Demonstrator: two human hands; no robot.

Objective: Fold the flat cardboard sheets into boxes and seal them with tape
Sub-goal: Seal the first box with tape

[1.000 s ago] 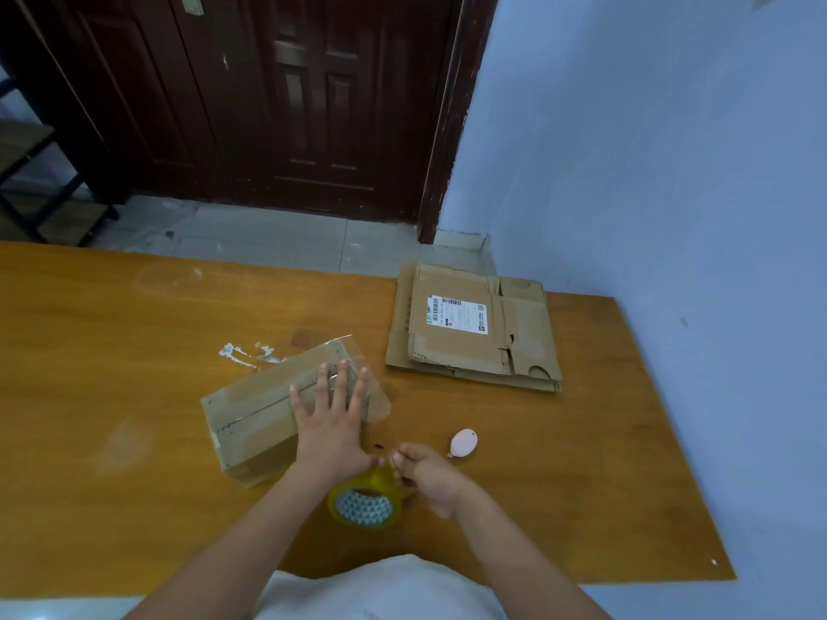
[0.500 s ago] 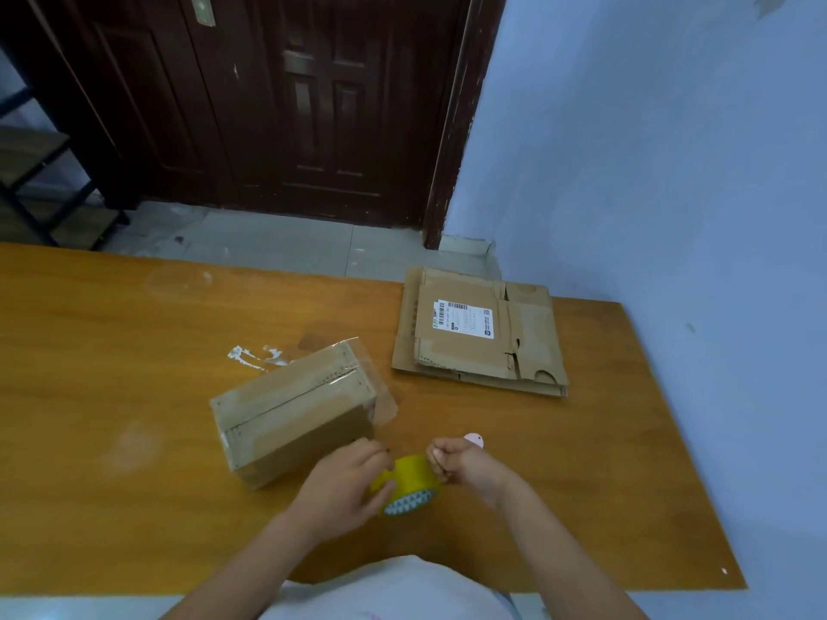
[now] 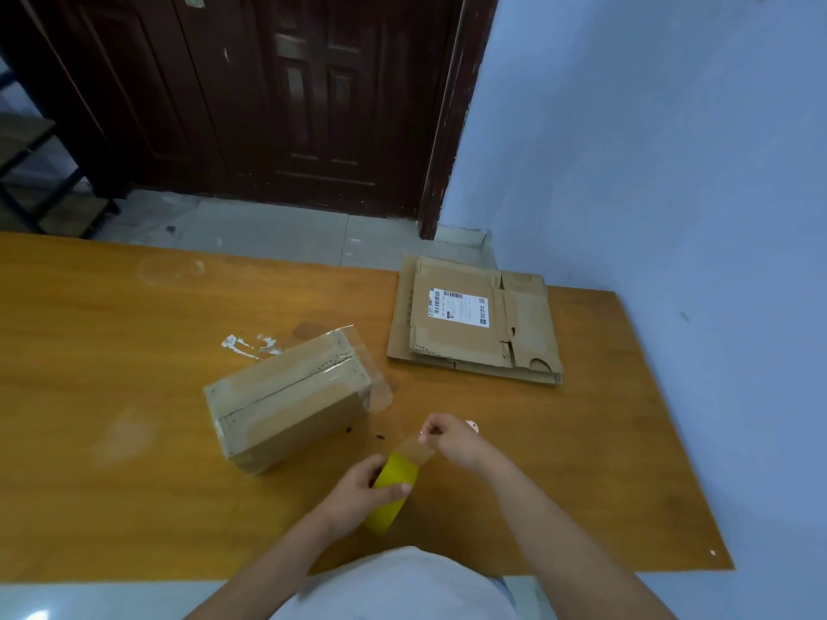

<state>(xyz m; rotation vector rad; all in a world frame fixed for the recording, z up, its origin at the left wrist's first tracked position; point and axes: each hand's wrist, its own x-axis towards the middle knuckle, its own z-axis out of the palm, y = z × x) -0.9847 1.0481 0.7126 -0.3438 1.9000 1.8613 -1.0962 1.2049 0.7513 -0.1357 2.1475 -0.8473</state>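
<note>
A folded cardboard box [image 3: 286,398] lies on the wooden table [image 3: 134,351], its top seam taped, with a loose clear tape flap sticking out at its right end. My left hand [image 3: 362,490] grips a yellow tape roll [image 3: 393,490] near the table's front edge. My right hand [image 3: 452,436] pinches the free end of the tape strip [image 3: 414,451], drawn out a short way from the roll. A stack of flat cardboard sheets [image 3: 479,324] with a white label lies at the back right.
A small pink object [image 3: 471,425] peeks out behind my right hand. White smears [image 3: 248,344] mark the table behind the box. A dark door [image 3: 268,105] and a blue wall [image 3: 649,172] stand beyond the table.
My left hand left the top of the box and took hold of the tape roll. My right hand has pulled a short strip of tape off the roll.
</note>
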